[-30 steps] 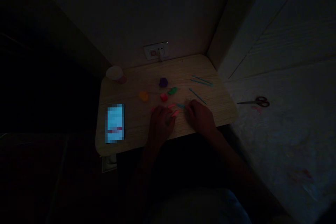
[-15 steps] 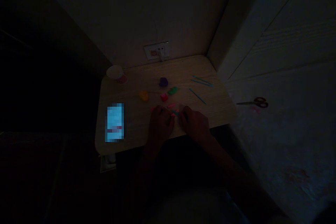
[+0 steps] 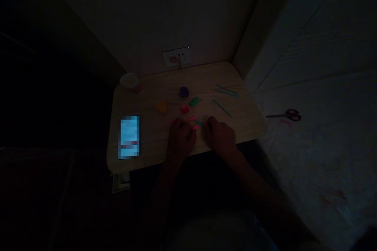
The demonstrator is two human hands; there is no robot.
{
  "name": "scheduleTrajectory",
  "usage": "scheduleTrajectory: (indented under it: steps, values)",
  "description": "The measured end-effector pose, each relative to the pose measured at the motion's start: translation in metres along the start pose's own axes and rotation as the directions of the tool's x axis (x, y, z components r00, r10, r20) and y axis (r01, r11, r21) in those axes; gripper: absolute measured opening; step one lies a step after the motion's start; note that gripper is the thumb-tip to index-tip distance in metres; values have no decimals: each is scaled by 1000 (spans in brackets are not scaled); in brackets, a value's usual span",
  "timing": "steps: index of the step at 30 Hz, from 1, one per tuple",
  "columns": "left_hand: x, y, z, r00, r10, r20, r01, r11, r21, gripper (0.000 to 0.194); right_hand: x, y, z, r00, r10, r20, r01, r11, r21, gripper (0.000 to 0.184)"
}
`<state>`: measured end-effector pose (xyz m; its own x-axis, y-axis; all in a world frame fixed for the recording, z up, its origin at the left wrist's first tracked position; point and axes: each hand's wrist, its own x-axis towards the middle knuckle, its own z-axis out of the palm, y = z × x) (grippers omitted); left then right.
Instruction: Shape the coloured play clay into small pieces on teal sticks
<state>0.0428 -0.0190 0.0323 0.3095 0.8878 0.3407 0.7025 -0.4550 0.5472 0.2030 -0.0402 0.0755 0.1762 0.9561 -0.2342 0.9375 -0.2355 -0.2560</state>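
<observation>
In dim light, my left hand (image 3: 180,136) rests low on the small wooden table (image 3: 150,141), its fingers closed around a pink piece of modelling clay (image 3: 195,127). My right hand (image 3: 220,135) is curled beside it, pinching a blue modelling tool (image 3: 198,123) whose end points left at the pink clay. Just beyond the fingers lies a pink strip of clay (image 3: 193,118). Further back sit a red clay block (image 3: 184,109), a green lump (image 3: 194,101), a yellow lump (image 3: 161,106) and a purple lump (image 3: 184,91).
Several thin blue sticks (image 3: 222,108) lie on the table's right side. A lit phone (image 3: 129,137) is at the left, with a paper cup (image 3: 131,82) behind it. Scissors (image 3: 290,115) lie on the pale surface to the right. A wall socket (image 3: 176,57) is behind the table.
My right hand has shifted slightly right and up, drawing the blue tool a little away from the pink clay. My left hand stays nearly still.
</observation>
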Motion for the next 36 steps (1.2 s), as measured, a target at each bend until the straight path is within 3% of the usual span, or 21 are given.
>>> scheduleTrajectory:
  steps: [9,19,28,36]
  values:
    - [0,-2,1,1000,2,-7,-2,1000,-2,7,-7,-5,4,999,-50,19,49,997,61,32]
    - [0,-2,2,1000,7,-12,-7,1000,-12,7,1,4,2,1000,-1,-23,2,999,34,29]
    - [0,-2,0,1000,-1,5,2,1000,-21,10,2,23,1,989,-114,-93,125,985,119,28]
    - [0,0,-3,999,23,33,-21,998,-57,22,16,45,-1,943,-309,-125,329,921,207,28]
